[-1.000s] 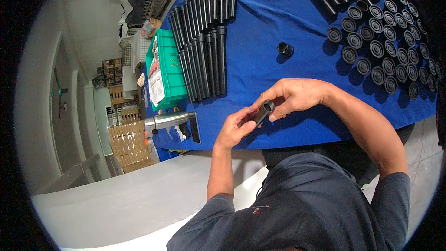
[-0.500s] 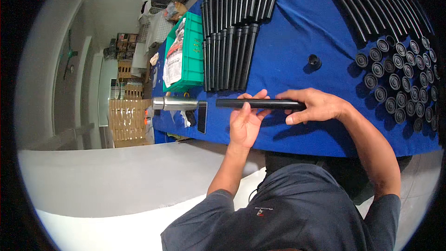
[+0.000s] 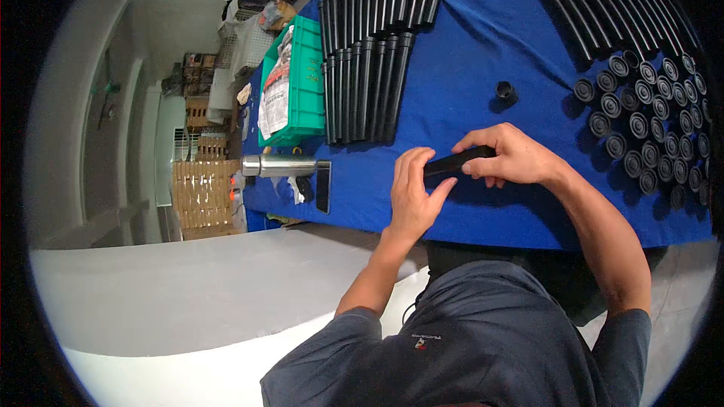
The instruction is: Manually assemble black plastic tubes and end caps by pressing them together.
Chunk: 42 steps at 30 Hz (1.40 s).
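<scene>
First, a green crate (image 3: 308, 79) on the desk (image 3: 467, 53); then the left hand (image 3: 413, 194), half open at the left end of a black tube (image 3: 457, 161) over the near side; the right hand (image 3: 514, 155), grip closed, holds the other.

The area is functioning as a workshop. Identical black tubes (image 3: 363, 83) are lying in rows and round parts (image 3: 658, 131) are standing clustered on a blue-covered table (image 3: 483, 38). A green crate (image 3: 305, 83) is sitting beside the tubes; brown stacks (image 3: 204, 194) are standing beyond.
</scene>
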### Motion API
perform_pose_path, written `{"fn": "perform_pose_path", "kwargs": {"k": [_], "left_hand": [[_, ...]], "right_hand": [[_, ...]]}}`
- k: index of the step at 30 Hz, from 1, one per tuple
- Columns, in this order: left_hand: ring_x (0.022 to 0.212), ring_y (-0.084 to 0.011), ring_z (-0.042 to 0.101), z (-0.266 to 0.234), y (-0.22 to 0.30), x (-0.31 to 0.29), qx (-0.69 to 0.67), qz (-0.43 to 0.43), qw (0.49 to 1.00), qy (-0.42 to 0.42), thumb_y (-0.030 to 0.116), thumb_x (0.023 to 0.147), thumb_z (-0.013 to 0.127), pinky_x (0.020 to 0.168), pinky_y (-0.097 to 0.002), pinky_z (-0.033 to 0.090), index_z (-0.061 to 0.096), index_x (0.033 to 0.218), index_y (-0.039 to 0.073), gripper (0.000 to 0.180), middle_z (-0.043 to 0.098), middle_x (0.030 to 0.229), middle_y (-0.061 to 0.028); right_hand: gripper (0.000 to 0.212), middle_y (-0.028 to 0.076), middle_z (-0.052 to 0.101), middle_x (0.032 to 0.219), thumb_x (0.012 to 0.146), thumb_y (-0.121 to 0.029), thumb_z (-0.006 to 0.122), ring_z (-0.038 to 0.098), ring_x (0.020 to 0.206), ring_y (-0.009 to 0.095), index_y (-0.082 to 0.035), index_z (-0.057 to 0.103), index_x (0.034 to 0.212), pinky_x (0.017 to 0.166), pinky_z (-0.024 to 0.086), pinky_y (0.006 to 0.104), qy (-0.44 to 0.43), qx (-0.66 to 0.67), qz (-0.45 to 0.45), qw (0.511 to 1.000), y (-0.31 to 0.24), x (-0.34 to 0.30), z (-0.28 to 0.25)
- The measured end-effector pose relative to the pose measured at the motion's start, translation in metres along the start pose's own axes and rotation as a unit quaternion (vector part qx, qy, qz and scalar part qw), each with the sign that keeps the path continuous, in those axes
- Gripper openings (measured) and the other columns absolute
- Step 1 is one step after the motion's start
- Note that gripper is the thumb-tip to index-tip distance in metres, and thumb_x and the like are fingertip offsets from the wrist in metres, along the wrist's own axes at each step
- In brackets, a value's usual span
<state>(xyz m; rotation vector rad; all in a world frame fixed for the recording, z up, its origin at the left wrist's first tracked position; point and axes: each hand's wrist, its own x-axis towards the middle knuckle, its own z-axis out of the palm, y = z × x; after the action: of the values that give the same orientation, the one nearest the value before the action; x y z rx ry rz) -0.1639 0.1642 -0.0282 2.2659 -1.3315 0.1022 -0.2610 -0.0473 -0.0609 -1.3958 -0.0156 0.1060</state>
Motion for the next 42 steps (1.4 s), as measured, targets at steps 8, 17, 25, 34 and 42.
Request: {"fn": "perform_pose_path", "kwargs": {"k": [8, 17, 25, 34, 42], "left_hand": [[0.096, -0.0188, 0.064, -0.013, -0.013, 0.003, -0.216, -0.127, 0.956, -0.155, 0.008, 0.081, 0.074, 0.089, -0.0336, 0.05, 0.058, 0.109, -0.002, 0.034, 0.066, 0.104, -0.0121], [0.104, -0.0216, 0.059, -0.03, -0.014, 0.005, -0.303, -0.059, 0.924, -0.224, 0.027, 0.092, 0.065, 0.088, -0.0321, 0.048, 0.064, 0.108, -0.006, 0.037, 0.063, 0.108, -0.016], [0.095, -0.0169, 0.063, -0.018, -0.011, -0.003, -0.441, -0.191, 0.841, -0.248, 0.03, 0.088, 0.074, 0.084, -0.0314, 0.05, 0.056, 0.121, -0.002, 0.049, 0.064, 0.107, -0.0108], [0.082, -0.013, 0.06, -0.013, -0.002, 0.009, -0.108, -0.001, 0.986, -0.127, 0.009, 0.082, 0.077, 0.076, -0.0282, 0.05, 0.061, 0.104, 0.003, 0.028, 0.064, 0.096, -0.0056], [0.1, -0.0297, 0.067, 0.024, 0.024, -0.021, -0.704, -0.343, 0.566, -0.258, 0.036, 0.092, 0.067, 0.081, -0.0356, 0.058, 0.053, 0.127, 0.001, 0.051, 0.065, 0.111, -0.0199]], "right_hand": [[0.046, 0.002, 0.064, 0.08, 0.084, -0.01, 0.069, 0.058, 0.064, 0.009, -0.009, 0.061, 0.129, 0.058, 0.051, 0.0248, -0.078, 0.082, -0.078, 0.991, -0.004, -0.005, -0.005], [0.045, 0.0, 0.064, 0.078, 0.084, -0.008, 0.073, 0.054, 0.063, 0.007, -0.009, 0.064, 0.128, 0.059, 0.046, 0.0249, -0.134, 0.104, -0.079, 0.982, -0.006, -0.006, -0.007], [0.035, 0.0, 0.066, 0.082, 0.083, -0.011, 0.075, 0.057, 0.07, 0.008, 0.0, 0.067, 0.115, 0.064, 0.048, 0.0253, -0.094, 0.086, -0.058, 0.99, 0.002, -0.001, -0.006], [0.027, 0.005, 0.067, 0.076, 0.084, -0.022, 0.074, 0.061, 0.068, 0.009, -0.001, 0.068, 0.099, 0.058, 0.048, 0.0259, 0.007, -0.023, -0.211, 0.977, 0.013, 0.002, -0.001], [0.027, 0.01, 0.069, 0.082, 0.087, -0.013, 0.07, 0.067, 0.074, 0.013, 0.0, 0.063, 0.109, 0.065, 0.053, 0.0292, 0.089, -0.003, -0.146, 0.985, 0.013, 0.005, -0.001]]}}
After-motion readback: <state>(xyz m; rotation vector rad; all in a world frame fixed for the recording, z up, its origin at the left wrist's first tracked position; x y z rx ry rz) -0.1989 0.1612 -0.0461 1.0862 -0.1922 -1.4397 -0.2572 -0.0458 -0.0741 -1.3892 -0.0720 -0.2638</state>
